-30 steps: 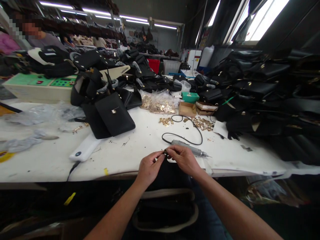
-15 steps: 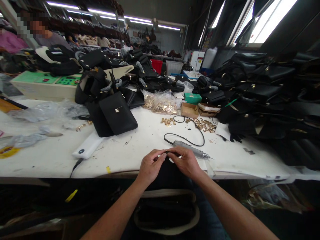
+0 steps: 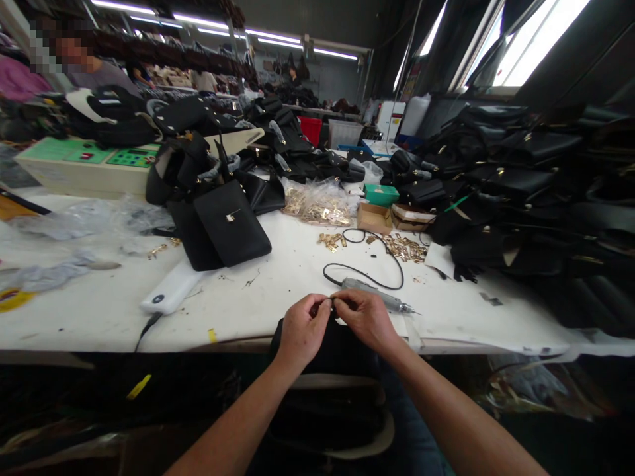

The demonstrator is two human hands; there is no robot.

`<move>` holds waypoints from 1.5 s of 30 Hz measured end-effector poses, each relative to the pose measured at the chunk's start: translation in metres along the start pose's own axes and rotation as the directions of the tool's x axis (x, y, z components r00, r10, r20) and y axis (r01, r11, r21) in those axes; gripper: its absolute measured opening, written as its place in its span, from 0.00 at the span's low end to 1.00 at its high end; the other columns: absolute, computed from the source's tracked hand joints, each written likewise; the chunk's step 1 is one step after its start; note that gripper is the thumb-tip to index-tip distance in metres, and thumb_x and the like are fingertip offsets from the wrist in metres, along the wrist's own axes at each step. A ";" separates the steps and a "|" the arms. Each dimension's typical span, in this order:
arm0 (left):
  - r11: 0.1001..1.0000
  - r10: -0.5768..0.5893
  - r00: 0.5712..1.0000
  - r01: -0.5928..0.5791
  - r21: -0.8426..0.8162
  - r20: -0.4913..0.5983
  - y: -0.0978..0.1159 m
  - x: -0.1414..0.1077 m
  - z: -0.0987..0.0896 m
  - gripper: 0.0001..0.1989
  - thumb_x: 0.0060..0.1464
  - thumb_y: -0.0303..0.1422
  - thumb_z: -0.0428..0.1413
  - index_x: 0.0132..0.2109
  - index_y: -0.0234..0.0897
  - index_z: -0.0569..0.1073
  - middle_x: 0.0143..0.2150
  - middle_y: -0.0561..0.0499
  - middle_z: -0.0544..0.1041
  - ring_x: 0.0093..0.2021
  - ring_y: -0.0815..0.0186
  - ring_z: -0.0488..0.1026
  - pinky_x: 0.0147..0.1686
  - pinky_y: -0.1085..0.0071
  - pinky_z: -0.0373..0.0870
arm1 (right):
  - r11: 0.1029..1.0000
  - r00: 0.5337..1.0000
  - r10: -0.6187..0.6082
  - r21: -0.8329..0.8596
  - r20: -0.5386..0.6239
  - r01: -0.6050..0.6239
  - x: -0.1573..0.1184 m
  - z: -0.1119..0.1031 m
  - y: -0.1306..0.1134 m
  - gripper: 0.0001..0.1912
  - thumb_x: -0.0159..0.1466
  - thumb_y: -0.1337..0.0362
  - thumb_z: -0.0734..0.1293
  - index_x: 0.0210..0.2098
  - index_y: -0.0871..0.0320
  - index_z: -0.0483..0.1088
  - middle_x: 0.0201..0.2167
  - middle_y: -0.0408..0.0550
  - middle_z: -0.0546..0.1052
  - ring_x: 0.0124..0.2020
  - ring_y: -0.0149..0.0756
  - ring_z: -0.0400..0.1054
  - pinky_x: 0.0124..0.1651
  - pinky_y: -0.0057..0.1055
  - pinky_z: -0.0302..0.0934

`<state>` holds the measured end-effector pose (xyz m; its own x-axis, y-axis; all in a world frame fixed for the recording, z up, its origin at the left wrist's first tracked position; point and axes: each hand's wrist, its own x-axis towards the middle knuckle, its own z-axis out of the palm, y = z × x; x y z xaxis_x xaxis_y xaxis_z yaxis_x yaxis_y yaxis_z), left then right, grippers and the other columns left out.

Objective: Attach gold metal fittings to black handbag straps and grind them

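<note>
My left hand (image 3: pixel 305 327) and my right hand (image 3: pixel 364 320) meet fingertip to fingertip over the table's front edge. Both are closed in a pinch at the upper edge of a black handbag (image 3: pixel 325 350), and a tiny dark piece between the fingertips is too small to make out. Below them the bag rests on my lap, its pale-rimmed opening (image 3: pixel 342 382) facing up. Just beyond my right hand lies a grey electric screwdriver (image 3: pixel 372 291) with its bit pointing right and a black cord looping behind it.
Gold metal fittings (image 3: pixel 404 248) lie loose behind the screwdriver, near small cardboard boxes (image 3: pixel 374 218) and plastic bags of fittings (image 3: pixel 320 203). A black bag (image 3: pixel 233 225) stands left, beside a white power bank (image 3: pixel 171 289). Black bags (image 3: pixel 516 185) are heaped at right. A person (image 3: pixel 99 69) is at far left.
The black bag's upper part has shifted and shows more to the left, beside my left wrist. Its pale-rimmed opening looks narrower. My fingertips stay together in nearly the same place.
</note>
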<state>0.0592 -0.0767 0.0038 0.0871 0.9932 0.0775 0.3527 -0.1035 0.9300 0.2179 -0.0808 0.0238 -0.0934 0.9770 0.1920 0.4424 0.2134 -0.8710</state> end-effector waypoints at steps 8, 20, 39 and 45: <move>0.999 -0.036 0.998 0.036 -0.014 0.047 -0.010 0.003 0.000 0.13 0.61 0.41 0.54 0.41 0.40 0.79 0.32 0.54 0.80 0.31 0.66 0.74 0.34 0.71 0.67 | 0.997 0.996 0.079 -0.004 -0.047 -0.079 0.004 0.007 0.008 0.10 0.60 0.70 0.67 0.33 0.56 0.81 0.26 0.43 0.80 0.27 0.33 0.72 0.31 0.27 0.62; 0.998 -0.051 0.997 0.050 0.022 0.055 -0.015 0.010 0.003 0.14 0.59 0.42 0.54 0.38 0.39 0.79 0.30 0.53 0.80 0.31 0.65 0.74 0.32 0.71 0.66 | 0.964 0.971 0.210 0.141 0.111 -0.225 0.009 0.003 0.014 0.11 0.64 0.60 0.68 0.33 0.57 0.80 0.23 0.44 0.76 0.25 0.32 0.69 0.28 0.27 0.62; 0.967 0.084 0.930 -0.162 0.195 0.359 0.014 -0.027 -0.027 0.05 0.55 0.36 0.59 0.37 0.43 0.79 0.34 0.53 0.80 0.37 0.62 0.74 0.41 0.69 0.66 | 0.964 0.978 0.108 0.222 0.177 -0.147 -0.023 -0.024 -0.019 0.09 0.66 0.60 0.66 0.35 0.58 0.77 0.32 0.45 0.80 0.34 0.35 0.73 0.39 0.29 0.66; 0.989 -0.112 0.758 0.146 0.000 0.642 -0.010 -0.065 -0.010 0.11 0.58 0.36 0.55 0.31 0.38 0.78 0.25 0.55 0.74 0.26 0.66 0.69 0.25 0.73 0.60 | 0.939 0.895 0.263 0.116 0.361 -0.323 -0.060 -0.017 0.005 0.08 0.63 0.63 0.66 0.34 0.59 0.77 0.25 0.43 0.78 0.26 0.32 0.70 0.30 0.25 0.62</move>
<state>0.0409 -0.1401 -0.0073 0.6248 0.7304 -0.2759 0.3618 0.0423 0.9313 0.2412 -0.1385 0.0159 -0.2891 0.9315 -0.2208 0.3422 -0.1149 -0.9326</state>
